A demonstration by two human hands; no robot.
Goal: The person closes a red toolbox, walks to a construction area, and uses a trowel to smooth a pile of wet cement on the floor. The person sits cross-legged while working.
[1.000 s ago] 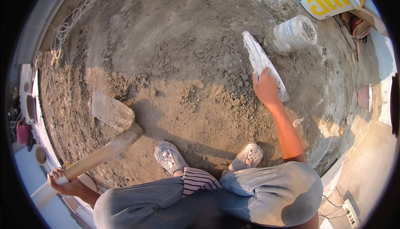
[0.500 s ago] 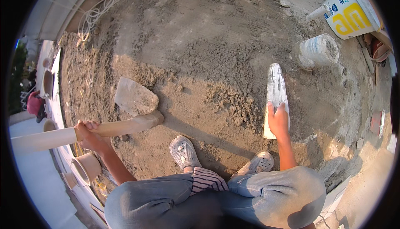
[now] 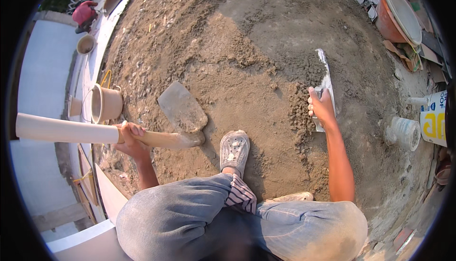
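Note:
Damp grey-brown mortar (image 3: 242, 97) covers the ground before me. My left hand (image 3: 131, 140) is closed around the pale wooden handle of a hoe. Its flat, mortar-smeared blade (image 3: 183, 107) rests on the mortar, left of my forward shoe. Further right, my right hand (image 3: 323, 106) is wrapped around the grip of a plastering trowel (image 3: 327, 73). The trowel's long metal plate is tilted, showing narrow, beside a band of loose, crumbly mortar (image 3: 299, 101). Part of its grip is hidden by my fingers.
My clog (image 3: 234, 151) stands on the mortar. At right are a whitish mortar-crusted container (image 3: 403, 133), a printed white bucket (image 3: 434, 118) and an orange tub (image 3: 392, 23). Leftward, a beige bucket (image 3: 107, 104) sits near the edge; a person in red (image 3: 84, 14) is farther off.
My view has turned, so the buckets at right appear lower and farther right. The trowel has gone from showing its broad face to tilted, nearly edge-on. My left hand keeps the hoe.

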